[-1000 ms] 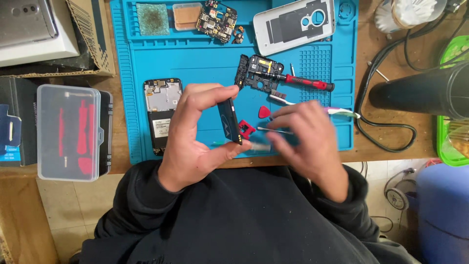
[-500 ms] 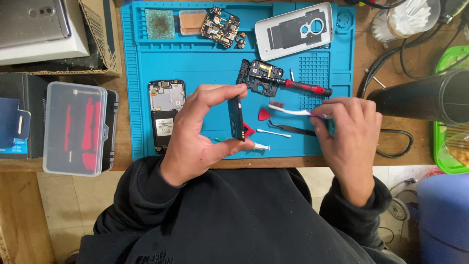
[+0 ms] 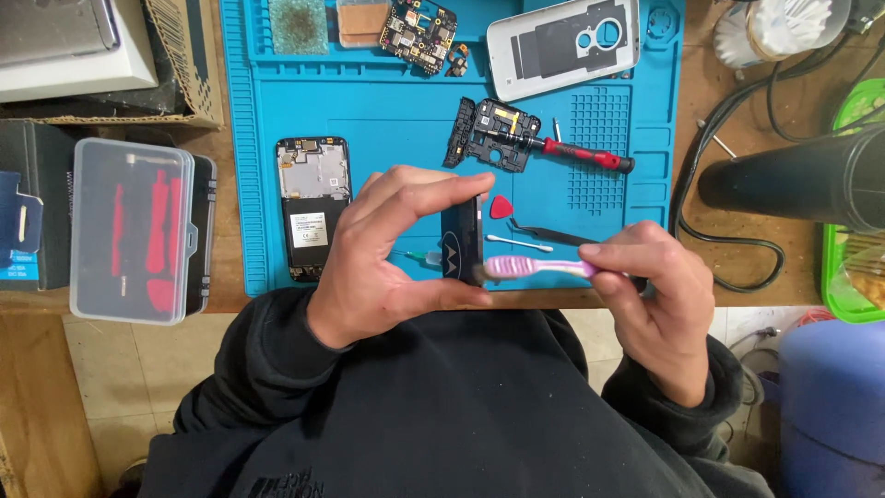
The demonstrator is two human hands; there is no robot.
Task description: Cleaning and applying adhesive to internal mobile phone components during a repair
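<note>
The left hand [image 3: 387, 254] is pinching a small black phone part [image 3: 461, 242] edge-on between thumb and fingertips, at the frame's centre. The right hand [image 3: 659, 300] is closing around a pink toothbrush [image 3: 539, 268], whose bristle end is touching the part's lower edge. Behind them, on the blue repair mat [image 3: 396, 101], a cotton swab [image 3: 519, 243], tweezers [image 3: 553, 234] and a red pick [image 3: 501, 207] are lying; an opened phone [image 3: 313, 203] is sitting just left.

At nine o'clock from me sits a clear plastic case [image 3: 138, 235] holding red tools; beyond it a dark box [image 3: 28, 221]. The opened phone [image 3: 312, 205] bears a white label [image 3: 310, 229].
</note>
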